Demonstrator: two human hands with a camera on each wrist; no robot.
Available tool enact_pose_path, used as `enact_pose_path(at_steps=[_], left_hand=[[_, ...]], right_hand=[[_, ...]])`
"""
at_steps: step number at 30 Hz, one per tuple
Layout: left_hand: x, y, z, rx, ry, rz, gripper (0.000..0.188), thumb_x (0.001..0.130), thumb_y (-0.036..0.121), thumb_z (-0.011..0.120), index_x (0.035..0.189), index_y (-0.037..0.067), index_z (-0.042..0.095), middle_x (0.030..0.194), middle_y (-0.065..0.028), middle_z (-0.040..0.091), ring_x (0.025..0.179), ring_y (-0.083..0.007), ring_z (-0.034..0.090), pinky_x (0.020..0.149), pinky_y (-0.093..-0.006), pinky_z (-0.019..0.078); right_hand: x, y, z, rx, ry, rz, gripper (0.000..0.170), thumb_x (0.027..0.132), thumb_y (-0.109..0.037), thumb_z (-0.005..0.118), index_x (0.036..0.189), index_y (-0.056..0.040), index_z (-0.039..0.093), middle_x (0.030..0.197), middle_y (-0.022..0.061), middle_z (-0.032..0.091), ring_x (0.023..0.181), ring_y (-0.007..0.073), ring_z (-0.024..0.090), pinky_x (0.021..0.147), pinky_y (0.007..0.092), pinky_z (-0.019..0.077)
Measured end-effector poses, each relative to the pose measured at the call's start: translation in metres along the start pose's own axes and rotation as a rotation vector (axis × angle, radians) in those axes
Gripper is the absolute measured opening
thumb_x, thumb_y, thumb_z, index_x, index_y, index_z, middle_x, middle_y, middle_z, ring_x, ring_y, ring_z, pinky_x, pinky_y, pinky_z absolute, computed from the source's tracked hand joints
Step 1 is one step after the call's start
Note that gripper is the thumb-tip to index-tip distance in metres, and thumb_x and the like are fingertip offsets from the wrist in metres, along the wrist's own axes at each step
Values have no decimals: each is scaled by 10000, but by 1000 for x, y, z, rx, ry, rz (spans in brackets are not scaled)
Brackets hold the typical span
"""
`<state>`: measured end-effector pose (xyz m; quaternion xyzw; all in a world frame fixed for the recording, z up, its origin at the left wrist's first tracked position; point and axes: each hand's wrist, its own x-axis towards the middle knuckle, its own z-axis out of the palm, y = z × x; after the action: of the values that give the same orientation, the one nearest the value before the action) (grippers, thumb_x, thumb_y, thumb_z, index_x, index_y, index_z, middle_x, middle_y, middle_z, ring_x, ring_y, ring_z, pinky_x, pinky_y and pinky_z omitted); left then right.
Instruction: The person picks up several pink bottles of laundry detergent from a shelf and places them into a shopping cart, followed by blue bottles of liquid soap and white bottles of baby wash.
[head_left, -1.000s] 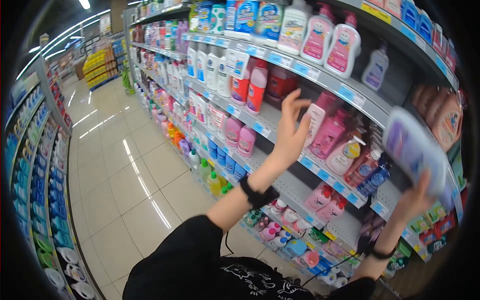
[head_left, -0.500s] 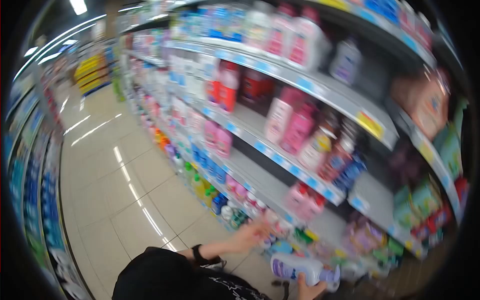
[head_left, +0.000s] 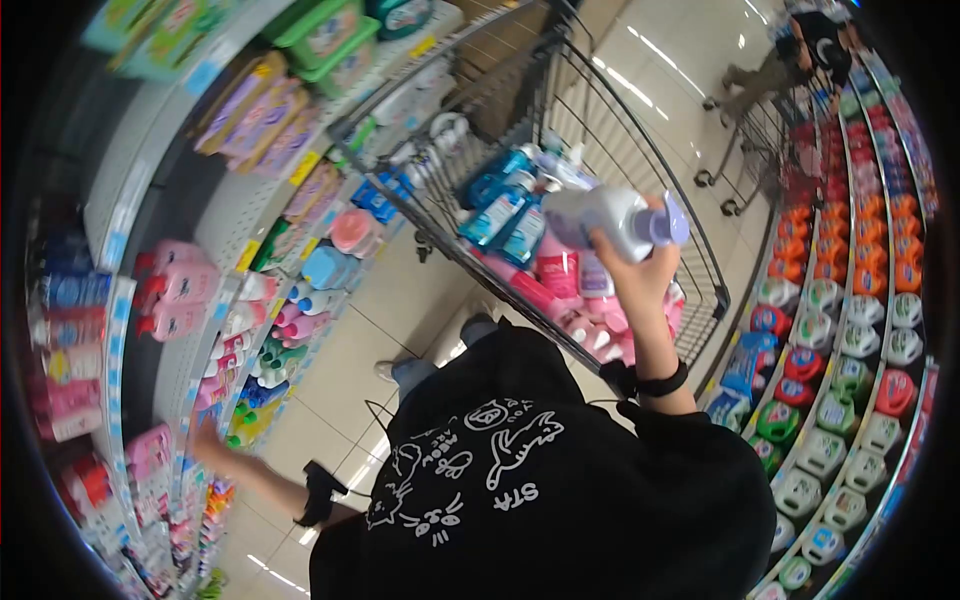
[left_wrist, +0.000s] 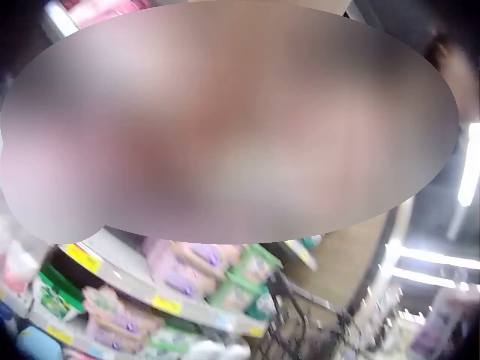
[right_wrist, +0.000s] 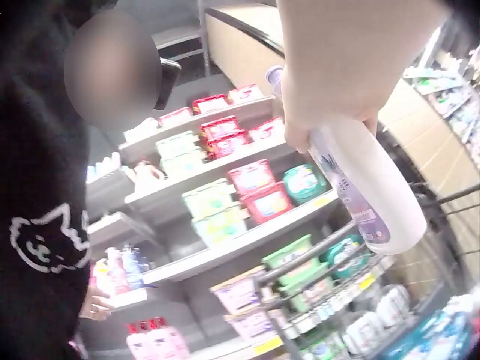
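Observation:
The right hand [head_left: 640, 272] grips a white pump bottle with a lilac cap [head_left: 600, 222] near its neck, above the cart's load in the head view. In the right wrist view the bottle [right_wrist: 371, 187] slants downward from the hand [right_wrist: 337, 82], its purple label showing. Beneath it the cart [head_left: 722, 290] holds blue bottles [head_left: 500, 212] and pink bottles [head_left: 558, 270]. At the lower left, the left hand [head_left: 208, 445] is beside the shelf, holding nothing visible, its fingers blurred. A large blur covers much of the left wrist view.
Shelves with pink bottles [head_left: 180, 290] and boxed packs [head_left: 255, 110] run along the left. Detergent bottles [head_left: 822, 455] line curved shelves at the right. Another person [head_left: 825, 50] stands by a second cart [head_left: 755, 160] at the upper right. Tiled floor [head_left: 395, 290] shows between shelf and cart.
The head view has swung from the shelf to the cart. The right hand has carried the bottle away from the shelf to over the cart; the left hand has lowered from the shelf front.

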<state>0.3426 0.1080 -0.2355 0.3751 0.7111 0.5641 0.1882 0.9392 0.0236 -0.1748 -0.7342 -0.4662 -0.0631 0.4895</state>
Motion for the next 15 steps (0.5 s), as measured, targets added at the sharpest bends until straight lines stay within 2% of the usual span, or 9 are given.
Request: enact_pose_path(at_steps=[1,2,3,4,5,7,11,14,15], left_hand=[[-31,15,53,278,-422,175,376,906,204,374,1141,3,589,1067,-147,615,983,-268,590,893,-345,455],[-66,20,105,368,-736,544,320,890,170,453,1153,53,594,1095,-126,618,1010,-268,582,891,-341,439],[-124,80,164,513,-914,317,336,875,221,518,1127,8,582,1117,-108,604,1034,-252,558,902,-355,416],[-161,95,207,545,-1023,612,336,840,154,584,1151,28,567,1070,-124,614,1012,-267,569,900,-358,415],[-196,105,244,356,-1200,700,319,829,139,605,1136,57,580,1081,-122,622,1005,-288,579,894,-386,427],[-260,133,300,12,-1663,465,340,842,203,600,1150,63,563,1031,-121,632,983,-278,584,852,-384,443],[-342,89,376,190,-1809,1054,385,857,284,551,1154,40,521,995,-135,587,950,-319,573,815,-420,445],[-374,56,400,631,-2021,901,520,838,313,578,1260,46,434,1126,-189,569,971,-345,581,800,-450,455],[-382,49,403,643,-2047,768,574,832,319,583,1294,42,385,1150,-203,556,974,-353,583,800,-459,458]], right_hand=[[5,21,-8,-91,36,-5,562,597,-145,819,1062,13,546,935,109,511,835,249,551,738,332,451],[10,47,-23,-137,87,1,520,597,-149,808,1029,-1,558,905,109,501,824,268,544,728,348,451],[12,70,-28,-188,68,22,506,600,-157,800,1017,-4,558,903,116,502,824,279,542,729,357,451],[12,92,-32,-237,48,45,493,602,-164,792,1005,-7,557,901,123,504,823,289,540,731,365,451],[7,116,-33,-227,4,93,488,602,-172,788,1000,-6,558,905,128,506,826,294,540,735,368,451],[-6,154,-33,-203,-93,195,480,602,-187,780,989,-5,561,913,138,510,831,302,540,741,375,451],[-36,180,-22,-126,-432,289,539,594,-228,775,1036,4,571,975,197,562,899,356,576,784,402,470],[-57,197,4,-123,-646,415,540,609,-253,771,1044,9,584,987,184,586,891,326,583,810,383,458],[-63,201,15,-36,-591,408,539,618,-269,768,1032,23,586,949,185,595,885,323,588,801,380,461]])
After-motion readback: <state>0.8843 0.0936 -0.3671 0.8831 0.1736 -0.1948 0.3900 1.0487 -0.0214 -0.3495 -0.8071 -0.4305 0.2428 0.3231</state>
